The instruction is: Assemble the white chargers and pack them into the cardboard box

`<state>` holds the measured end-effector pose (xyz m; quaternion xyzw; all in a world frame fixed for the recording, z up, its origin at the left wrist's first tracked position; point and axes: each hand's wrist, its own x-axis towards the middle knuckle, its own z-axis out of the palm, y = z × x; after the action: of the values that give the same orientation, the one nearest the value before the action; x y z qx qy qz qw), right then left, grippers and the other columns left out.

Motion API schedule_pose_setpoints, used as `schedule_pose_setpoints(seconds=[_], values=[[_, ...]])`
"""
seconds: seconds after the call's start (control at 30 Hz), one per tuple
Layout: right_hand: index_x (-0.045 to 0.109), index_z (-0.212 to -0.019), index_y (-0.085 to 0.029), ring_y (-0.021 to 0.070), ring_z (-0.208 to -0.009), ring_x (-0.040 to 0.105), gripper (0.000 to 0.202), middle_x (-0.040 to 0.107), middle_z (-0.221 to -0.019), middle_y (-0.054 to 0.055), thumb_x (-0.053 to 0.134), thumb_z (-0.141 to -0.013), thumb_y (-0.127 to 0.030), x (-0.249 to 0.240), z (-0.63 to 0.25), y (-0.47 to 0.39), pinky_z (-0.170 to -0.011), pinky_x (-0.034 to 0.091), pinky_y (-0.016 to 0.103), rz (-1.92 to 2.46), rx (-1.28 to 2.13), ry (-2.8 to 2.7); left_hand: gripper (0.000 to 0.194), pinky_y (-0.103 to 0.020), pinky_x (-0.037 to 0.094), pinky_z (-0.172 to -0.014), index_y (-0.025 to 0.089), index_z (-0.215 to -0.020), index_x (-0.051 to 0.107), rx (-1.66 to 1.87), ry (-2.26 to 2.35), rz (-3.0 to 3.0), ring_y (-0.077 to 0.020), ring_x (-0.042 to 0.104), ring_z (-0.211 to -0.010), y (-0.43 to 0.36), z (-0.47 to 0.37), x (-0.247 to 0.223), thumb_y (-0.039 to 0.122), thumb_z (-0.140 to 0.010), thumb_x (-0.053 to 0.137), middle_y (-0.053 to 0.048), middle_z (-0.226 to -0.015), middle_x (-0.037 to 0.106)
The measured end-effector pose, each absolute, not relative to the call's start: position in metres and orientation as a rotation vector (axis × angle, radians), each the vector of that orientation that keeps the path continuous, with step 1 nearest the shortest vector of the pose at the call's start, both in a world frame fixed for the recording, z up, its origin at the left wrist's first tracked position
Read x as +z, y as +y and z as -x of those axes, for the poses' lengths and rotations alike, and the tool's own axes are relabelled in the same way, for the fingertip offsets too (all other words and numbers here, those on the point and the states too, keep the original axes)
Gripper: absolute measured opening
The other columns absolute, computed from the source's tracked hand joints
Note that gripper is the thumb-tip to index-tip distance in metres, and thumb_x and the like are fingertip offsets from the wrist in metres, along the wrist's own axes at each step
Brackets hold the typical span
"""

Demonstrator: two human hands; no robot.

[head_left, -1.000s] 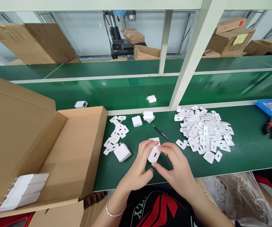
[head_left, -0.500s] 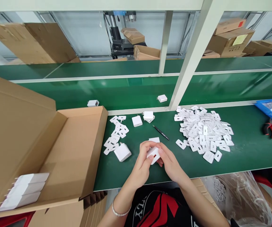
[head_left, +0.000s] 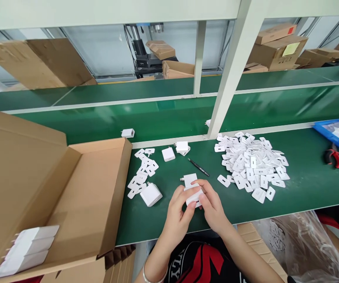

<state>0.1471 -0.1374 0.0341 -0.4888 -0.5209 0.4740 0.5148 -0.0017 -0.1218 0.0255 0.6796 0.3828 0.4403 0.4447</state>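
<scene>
Between both hands, near the front edge of the green table, is a white charger [head_left: 193, 196] with a dark slot on its near face. My left hand [head_left: 178, 210] grips it from the left, thumb at the lower side and fingers across the top. Around its right side are the fingers of my right hand [head_left: 212, 204]. Another white charger [head_left: 190, 179] lies just behind the hands, its prongs to the left. Black tweezers [head_left: 198, 167] rest further back. A large pile of white slotted plates [head_left: 254, 161] is to the right, a smaller group [head_left: 142, 171] to the left.
An open cardboard box [head_left: 77, 196] at the left holds several white chargers [head_left: 29, 249]. A big charger [head_left: 151, 194] and smaller ones [head_left: 168, 154] stand on the table. Red-handled pliers [head_left: 332, 156] and a blue tray [head_left: 334, 135] are at the far right. A post [head_left: 231, 70] rises behind.
The view has shifted slightly. The held charger has turned, and my left fingers now reach across its top. More of the charger behind the hands shows.
</scene>
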Motion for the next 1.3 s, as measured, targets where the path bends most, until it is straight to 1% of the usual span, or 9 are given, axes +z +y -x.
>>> schedule_pose_setpoints(seconds=[0.23, 0.43, 0.6, 0.73, 0.93, 1.03, 1.1, 1.2, 1.3], values=[[0.061, -0.118, -0.023, 0.0144, -0.064, 0.053, 0.041, 0.062, -0.083, 0.001, 0.058, -0.099, -0.06, 0.03, -0.139, -0.138, -0.053, 0.044, 0.026, 1.126, 1.105, -1.144, 0.047, -0.041, 0.05, -0.095, 0.034, -0.143, 0.062, 1.085, 0.976, -1.668, -0.0248, 0.06, -0.109, -0.131, 0.002, 0.023, 0.047, -0.112, 0.03, -0.008, -0.124, 0.067], [0.061, -0.119, -0.024, 0.0148, -0.061, 0.051, 0.046, 0.059, -0.076, -0.001, 0.05, -0.101, -0.065, 0.032, -0.138, -0.14, -0.055, 0.047, 0.027, 1.092, 1.207, -1.17, 0.041, -0.032, 0.049, -0.073, 0.031, -0.133, 0.07, 1.179, 0.972, -1.673, -0.0195, 0.058, -0.084, -0.128, 0.005, 0.02, 0.043, -0.11, 0.038, -0.006, -0.099, 0.063], [0.062, -0.115, -0.023, 0.0141, -0.061, 0.049, 0.041, 0.058, -0.077, 0.0, 0.055, -0.101, -0.061, 0.029, -0.137, -0.139, -0.052, 0.044, 0.026, 1.103, 1.207, -1.111, 0.045, -0.034, 0.051, -0.081, 0.03, -0.14, 0.064, 1.1, 0.968, -1.636, -0.0218, 0.059, -0.094, -0.129, 0.006, 0.023, 0.044, -0.112, 0.032, -0.008, -0.108, 0.065], [0.062, -0.113, -0.023, 0.0137, -0.061, 0.05, 0.043, 0.058, -0.077, -0.001, 0.054, -0.101, -0.063, 0.027, -0.137, -0.14, -0.053, 0.044, 0.025, 1.081, 1.206, -1.096, 0.042, -0.033, 0.052, -0.081, 0.028, -0.146, 0.056, 1.034, 0.914, -1.664, -0.0209, 0.059, -0.095, -0.131, 0.007, 0.022, 0.045, -0.11, 0.042, -0.009, -0.112, 0.061], [0.051, -0.144, -0.025, 0.0177, -0.074, 0.057, 0.056, 0.063, -0.091, 0.003, 0.04, -0.105, -0.064, 0.041, -0.142, -0.145, -0.064, 0.049, 0.03, 1.084, 1.228, -1.372, 0.036, -0.028, 0.049, -0.072, 0.027, -0.14, 0.06, 1.216, 0.98, -1.848, -0.0179, 0.058, -0.085, -0.135, 0.015, 0.018, 0.035, -0.107, 0.051, -0.006, -0.104, 0.06], [0.042, -0.153, -0.025, 0.0187, -0.079, 0.059, 0.051, 0.063, -0.098, 0.004, 0.037, -0.109, -0.051, 0.046, -0.159, -0.145, -0.073, 0.052, 0.034, 1.335, 1.024, -1.498, 0.039, -0.032, 0.049, -0.082, 0.026, -0.142, 0.058, 1.45, 1.235, -1.992, -0.0223, 0.06, -0.099, -0.134, 0.04, 0.019, 0.032, -0.104, 0.054, -0.009, -0.116, 0.063], [0.049, -0.147, -0.022, 0.0213, -0.084, 0.061, 0.045, 0.064, -0.101, 0.006, 0.045, -0.107, -0.041, 0.044, -0.181, -0.145, -0.078, 0.053, 0.037, 1.595, 0.742, -1.548, 0.05, -0.037, 0.048, -0.091, 0.023, -0.149, 0.05, 1.552, 1.502, -2.055, -0.0267, 0.06, -0.11, -0.129, 0.062, 0.019, 0.033, -0.101, 0.059, -0.012, -0.127, 0.061], [0.064, -0.131, -0.016, 0.0304, -0.102, 0.061, 0.036, 0.065, -0.112, 0.014, 0.047, -0.1, -0.024, 0.034, -0.221, -0.147, -0.089, 0.053, 0.047, 1.858, 0.233, -1.69, 0.057, -0.044, 0.042, -0.101, 0.018, -0.151, 0.046, 1.398, 1.836, -2.164, -0.032, 0.058, -0.12, -0.119, 0.091, 0.016, 0.036, -0.099, 0.061, -0.017, -0.131, 0.062], [0.068, -0.127, -0.016, 0.0325, -0.105, 0.06, 0.043, 0.066, -0.126, 0.016, 0.039, -0.095, -0.01, 0.021, -0.257, -0.15, -0.091, 0.054, 0.05, 1.912, -0.008, -1.878, 0.042, -0.048, 0.036, -0.108, 0.018, -0.14, 0.055, 1.113, 1.921, -2.279, -0.0337, 0.058, -0.124, -0.109, 0.103, 0.011, 0.038, -0.103, 0.053, -0.017, -0.13, 0.066]])
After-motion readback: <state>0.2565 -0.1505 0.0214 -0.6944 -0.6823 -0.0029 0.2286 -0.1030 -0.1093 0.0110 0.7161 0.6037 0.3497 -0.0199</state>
